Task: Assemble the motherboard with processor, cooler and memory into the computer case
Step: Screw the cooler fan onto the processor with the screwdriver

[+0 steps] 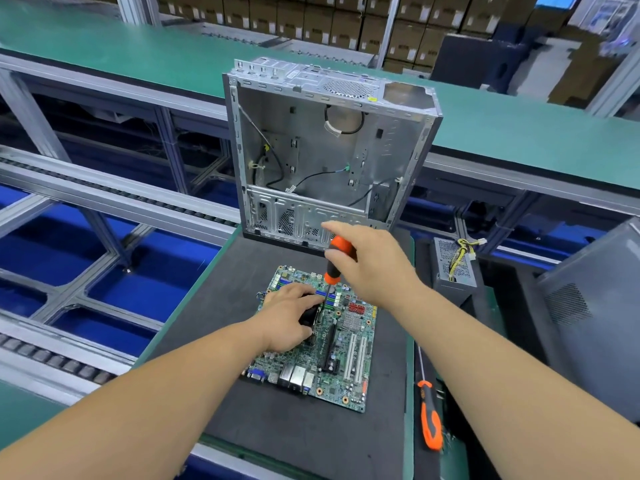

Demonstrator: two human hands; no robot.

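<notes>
A green motherboard (341, 362) lies flat on a dark foam mat (301, 431). My left hand (287, 318) rests on top of a black cooler (309, 315) on the board, fingers curled over it. My right hand (370, 263) grips an orange-and-black screwdriver (337, 259) held upright, its tip down beside the cooler. Behind the board stands the open metal computer case (329, 150) with loose cables inside. The processor is hidden under the cooler and hand.
A second orange screwdriver (429, 415) lies on the mat to the right. A power supply (453, 268) with yellow wires and a grey case panel (595, 323) sit at right. Roller conveyors (104, 195) run along the left; a green belt (519, 133) passes behind.
</notes>
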